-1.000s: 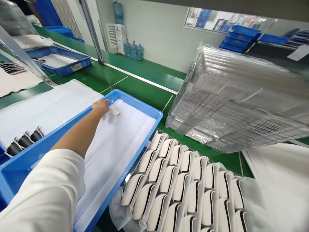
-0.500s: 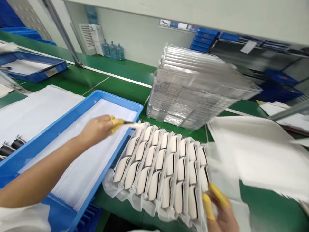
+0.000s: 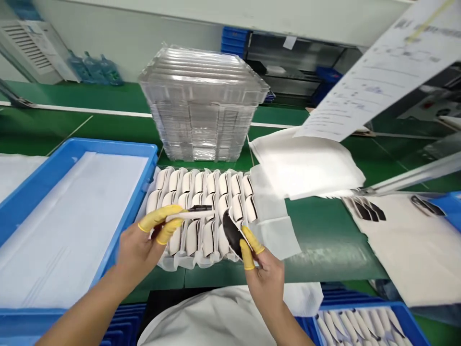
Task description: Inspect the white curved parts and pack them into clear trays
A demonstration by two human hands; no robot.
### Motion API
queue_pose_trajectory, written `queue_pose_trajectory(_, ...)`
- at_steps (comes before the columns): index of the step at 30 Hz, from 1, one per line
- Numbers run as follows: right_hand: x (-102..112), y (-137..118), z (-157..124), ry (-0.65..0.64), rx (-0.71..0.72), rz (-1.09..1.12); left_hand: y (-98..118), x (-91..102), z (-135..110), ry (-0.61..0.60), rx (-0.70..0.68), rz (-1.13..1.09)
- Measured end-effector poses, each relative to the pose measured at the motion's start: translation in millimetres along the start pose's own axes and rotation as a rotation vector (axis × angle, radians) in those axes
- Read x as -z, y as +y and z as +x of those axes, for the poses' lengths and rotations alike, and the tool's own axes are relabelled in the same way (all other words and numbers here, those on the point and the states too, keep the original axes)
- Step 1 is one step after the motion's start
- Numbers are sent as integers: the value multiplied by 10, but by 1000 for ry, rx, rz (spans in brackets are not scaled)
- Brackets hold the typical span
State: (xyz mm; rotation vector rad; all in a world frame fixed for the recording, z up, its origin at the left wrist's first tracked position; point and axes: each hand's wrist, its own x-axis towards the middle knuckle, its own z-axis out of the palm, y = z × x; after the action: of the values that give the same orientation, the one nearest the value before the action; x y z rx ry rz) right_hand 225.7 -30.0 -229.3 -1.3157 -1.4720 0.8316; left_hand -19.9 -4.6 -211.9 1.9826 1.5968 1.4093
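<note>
Over a tray of white curved pieces, my left hand (image 3: 142, 247) pinches a thin curved piece (image 3: 198, 214), white with a black side, seen nearly edge-on. Its yellow finger covers sit at the piece's left end. My right hand (image 3: 264, 271), also in yellow finger covers, grips a second curved piece (image 3: 231, 232) by its lower right edge, black face up. The two pieces are close together but apart. Beneath them, white pieces (image 3: 192, 236) with dark edges stand in rows between strips of thin white paper (image 3: 272, 230), which spreads past the tray's right side.
A blue bin (image 3: 72, 142) lined with white sheets stands left. Behind the tray rises a stack of clear plastic trays (image 3: 203, 110). White sheets (image 3: 306, 168) and a hanging paper (image 3: 370, 72) are at right, with a cloth (image 3: 406, 250) bearing black pieces. Lower right, another blue bin (image 3: 403, 310) holds white pieces.
The view has swung right. My right hand has lifted from the tray's near right corner with a curved piece. My left hand has come from above the blue bin to over the tray, still holding its piece.
</note>
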Motion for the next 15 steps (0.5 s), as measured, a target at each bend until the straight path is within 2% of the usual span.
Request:
queue_pose_trajectory(1, 37, 33, -24, 74, 145, -142, 45, -32, -40, -30, 128, -129)
queue_pose_trajectory(3, 89, 89, -62, 124, 374, -342, 158, -110, -79, -135, 337, -395)
queue_pose_trajectory(5, 108, 124, -97, 111, 516, -433, 276, -212, -72, -235, 495, -578)
queue_pose_trajectory(7, 97, 139, -137, 73, 581, -465, 371, -323, -38, -288, 610, -695)
queue_pose_trajectory(9, 67, 136, -181, 31, 605, -448, 435, -419, 2, -276, 675, -765)
queue_pose_trajectory(12, 16, 92, -238, -15, 580, -332, 479, -494, 44, -220, 700, -789)
queue_pose_trajectory(13, 4, 64, -250, -29, 529, -267, 484, -499, 52, -205, 696, -782)
queue_pose_trajectory(15, -8, -8, -260, -88, 325, -65, 484, -486, 60, -189, 672, -763)
